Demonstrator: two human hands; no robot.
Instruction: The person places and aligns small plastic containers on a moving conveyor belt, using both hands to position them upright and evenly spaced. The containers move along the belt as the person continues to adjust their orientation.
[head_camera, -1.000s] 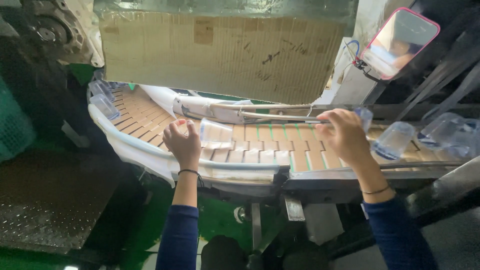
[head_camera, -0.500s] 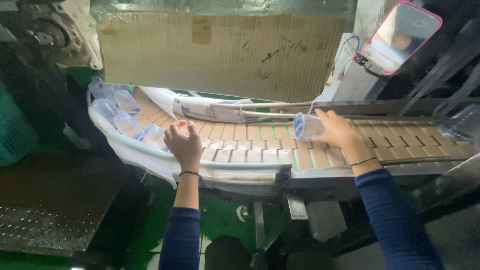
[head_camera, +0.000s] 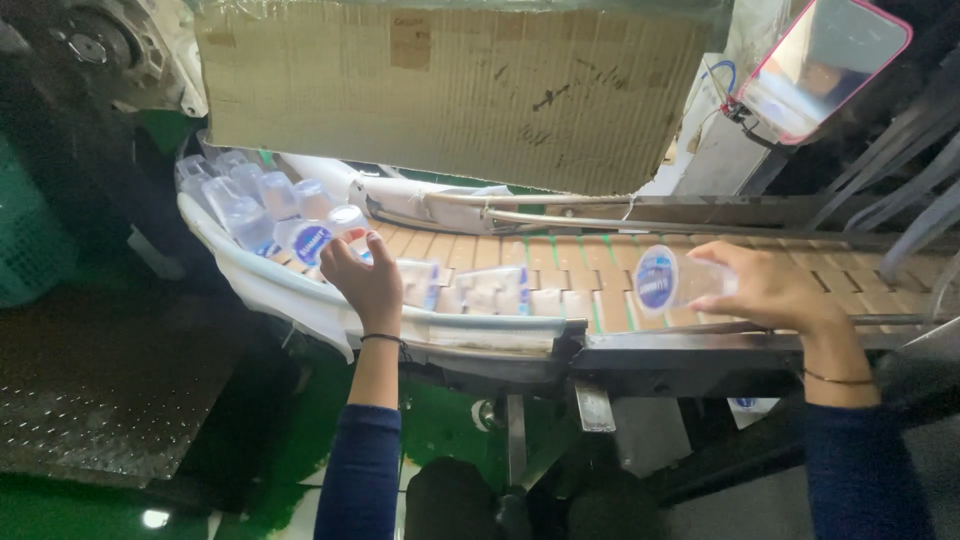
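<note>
head view: right hand (head_camera: 775, 292), fingers wrapped round a clear plastic cup (head_camera: 668, 279) w/ blue round lid, held on its side over the slatted conveyor (head_camera: 560, 255), right part. left hand (head_camera: 365, 282) fingers curled, touching cups (head_camera: 300, 240) bunched at left bend. cardboard sheet (head_camera: 460, 85) at far side.

Cup (head_camera: 672, 280) body hidden inside right hand (head_camera: 775, 292); cups (head_camera: 470, 290) beside left hand (head_camera: 368, 283) blurred, count unclear.
</note>
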